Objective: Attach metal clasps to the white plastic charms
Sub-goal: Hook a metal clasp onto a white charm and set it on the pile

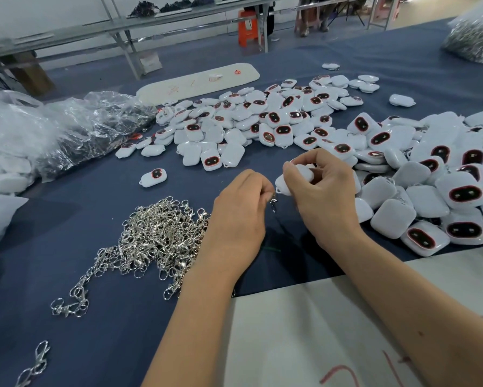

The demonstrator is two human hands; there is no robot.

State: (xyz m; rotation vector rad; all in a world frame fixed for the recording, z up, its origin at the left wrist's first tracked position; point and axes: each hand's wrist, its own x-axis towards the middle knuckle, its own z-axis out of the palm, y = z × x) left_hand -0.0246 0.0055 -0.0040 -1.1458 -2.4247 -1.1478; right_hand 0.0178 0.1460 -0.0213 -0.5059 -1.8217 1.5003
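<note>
My right hand (322,191) grips a white plastic charm (293,177) above the blue table, its small loop pointing left. My left hand (241,210) pinches a silver metal clasp (273,203) right beside that loop; whether clasp and loop are joined is hidden by my fingers. A pile of loose silver clasps (156,236) lies left of my left hand. White charms with dark red-rimmed faces lie in a wide heap (262,124) behind my hands and in a second heap (436,185) at the right.
Clear plastic bags (67,135) sit at the left. A bag of metal parts (478,37) is at the far right corner. A white sheet with red marks (332,331) covers the near table edge. A white board (198,82) lies at the back. Stray clasps (36,361) lie near left.
</note>
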